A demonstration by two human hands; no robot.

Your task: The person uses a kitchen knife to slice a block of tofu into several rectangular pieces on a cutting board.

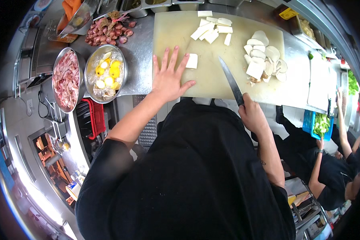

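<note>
My left hand [168, 79] is spread flat over the left part of a pale cutting board [168, 33]. Its index finger reaches beside a squared white block [192, 61], perhaps a peeled vegetable; whether they touch I cannot tell. My right hand [253, 115] grips the handle of a long kitchen knife [230, 78], whose blade angles over the board with the tip pointing away from me. Thick white sticks and slabs [208, 31] lie scattered at the board's far side. To the right is a heap of rounded white slices [271, 53], with another squared piece [254, 70] and brownish trimmings.
Left of the board stand steel bowls of raw meat [66, 79] and of yellow-and-white items on ice [109, 73]. Shallots [108, 31] are piled behind them. Metal food containers [135, 7] line the back. At right, a co-worker's hand holds leafy greens [321, 123] at a blue basket [308, 120].
</note>
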